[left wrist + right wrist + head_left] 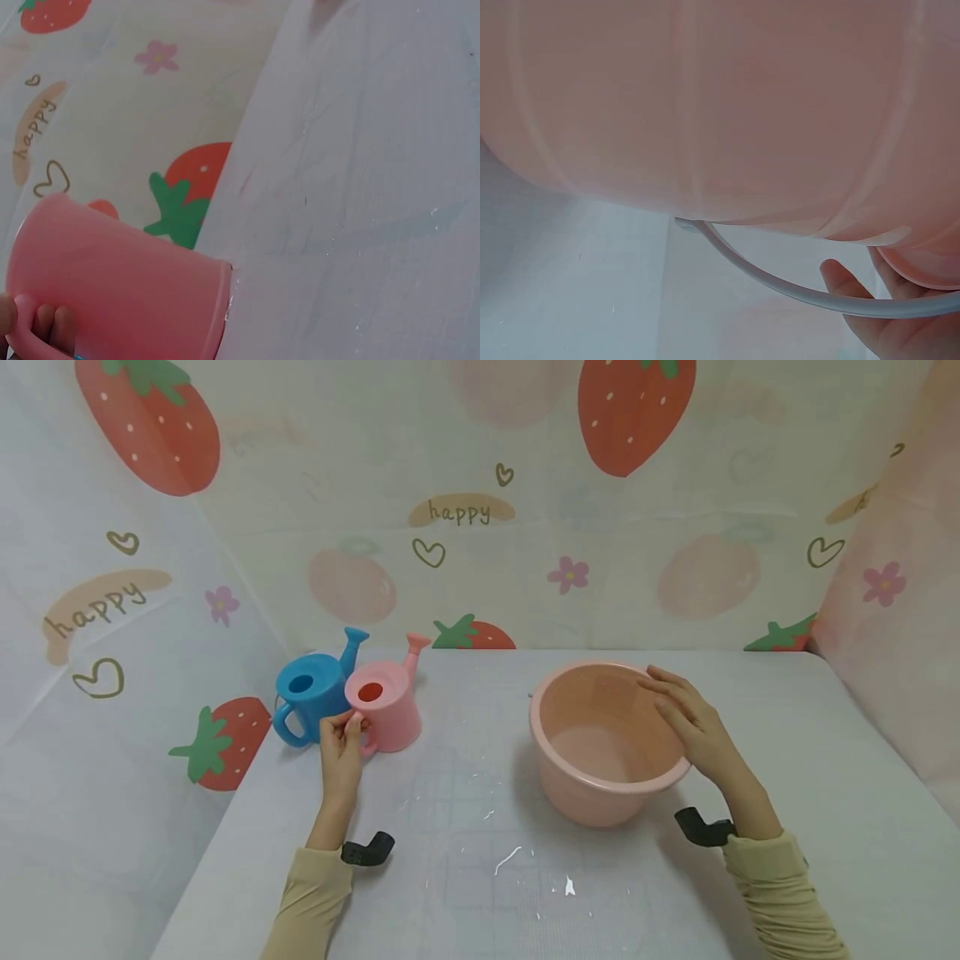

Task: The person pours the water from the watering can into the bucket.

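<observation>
My left hand [343, 739] pinches the handle of a pink watering can [390, 714], which stands upright on the white table at the left. In the left wrist view, fingertips [56, 326] show behind that handle. Directly left of it stands a blue watering can [311, 689], its spout pointing to the back. A pale pink bucket [592, 806] stands right of the middle. Over its right rim lie the fingers of my right hand [693, 727], with the thumb on the outside. The right wrist view shows the bucket's grey carrying handle [780, 285] hanging near this hand.
The white table [465, 860] has wet, shiny spots in front of the bucket. A strawberry-printed sheet [465, 585] rises behind the table and along both sides. A black wrist mount [367, 849] sticks out from the left wrist, another [702, 828] from the right.
</observation>
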Demonstrator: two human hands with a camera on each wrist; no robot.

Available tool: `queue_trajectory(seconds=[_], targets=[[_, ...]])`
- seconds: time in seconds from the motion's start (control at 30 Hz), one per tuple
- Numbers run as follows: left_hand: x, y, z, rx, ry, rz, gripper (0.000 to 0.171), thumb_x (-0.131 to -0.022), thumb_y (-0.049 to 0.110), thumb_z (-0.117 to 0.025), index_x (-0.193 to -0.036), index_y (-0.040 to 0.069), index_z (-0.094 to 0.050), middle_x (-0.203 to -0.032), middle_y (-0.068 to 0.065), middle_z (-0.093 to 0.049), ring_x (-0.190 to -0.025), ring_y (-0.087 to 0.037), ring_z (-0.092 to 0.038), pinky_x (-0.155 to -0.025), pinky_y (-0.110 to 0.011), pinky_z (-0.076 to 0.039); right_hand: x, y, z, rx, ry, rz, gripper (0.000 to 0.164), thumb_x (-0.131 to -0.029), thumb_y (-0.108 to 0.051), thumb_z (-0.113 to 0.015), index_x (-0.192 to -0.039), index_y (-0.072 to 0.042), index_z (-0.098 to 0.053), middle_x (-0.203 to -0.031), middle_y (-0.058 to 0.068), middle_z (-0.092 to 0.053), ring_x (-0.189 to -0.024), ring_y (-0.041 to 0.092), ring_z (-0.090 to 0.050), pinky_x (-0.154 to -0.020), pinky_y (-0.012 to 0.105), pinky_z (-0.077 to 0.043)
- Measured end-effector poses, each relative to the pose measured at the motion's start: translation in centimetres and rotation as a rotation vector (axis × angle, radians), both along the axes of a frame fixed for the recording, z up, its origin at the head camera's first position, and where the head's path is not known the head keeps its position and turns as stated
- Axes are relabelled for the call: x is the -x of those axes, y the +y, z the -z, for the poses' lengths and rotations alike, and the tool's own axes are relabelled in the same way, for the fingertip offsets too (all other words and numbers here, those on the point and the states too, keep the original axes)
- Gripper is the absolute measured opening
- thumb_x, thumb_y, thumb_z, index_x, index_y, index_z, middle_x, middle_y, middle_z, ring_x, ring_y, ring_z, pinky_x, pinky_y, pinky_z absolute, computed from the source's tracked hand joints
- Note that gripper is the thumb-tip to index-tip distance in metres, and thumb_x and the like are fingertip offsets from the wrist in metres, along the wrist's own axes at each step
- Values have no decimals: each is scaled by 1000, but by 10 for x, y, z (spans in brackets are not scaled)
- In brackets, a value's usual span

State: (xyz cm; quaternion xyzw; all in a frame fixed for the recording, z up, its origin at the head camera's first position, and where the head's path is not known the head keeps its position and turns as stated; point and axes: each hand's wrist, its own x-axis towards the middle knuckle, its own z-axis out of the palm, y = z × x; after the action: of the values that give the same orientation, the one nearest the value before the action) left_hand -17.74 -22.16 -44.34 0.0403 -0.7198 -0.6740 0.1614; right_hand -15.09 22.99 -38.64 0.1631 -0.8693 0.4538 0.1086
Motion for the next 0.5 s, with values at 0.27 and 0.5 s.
queue_trajectory(seconds=[0.27, 0.5], targets=[[0, -3, 0, 59, 22, -4, 34, -99, 15, -44, -122, -9, -35, -119, -16, -48, -108, -19, -49, -93, -21, -43, 0, 1, 0, 2, 19, -21, 35, -99, -12, -43, -133, -6, -49, -146, 10, -34, -137, 31, -26, -101, 55, -29], [9, -13, 19, 149, 44, -41, 36, -97, 23, -48, -122, -2, -42, -120, -13, -49, -108, -14, -44, -87, -15, -41, -1, 0, 0, 12, 23, -7, 35, -99, -14, -43, -132, -10, -51, -146, 6, -35, -137, 25, -25, -105, 41, -30]])
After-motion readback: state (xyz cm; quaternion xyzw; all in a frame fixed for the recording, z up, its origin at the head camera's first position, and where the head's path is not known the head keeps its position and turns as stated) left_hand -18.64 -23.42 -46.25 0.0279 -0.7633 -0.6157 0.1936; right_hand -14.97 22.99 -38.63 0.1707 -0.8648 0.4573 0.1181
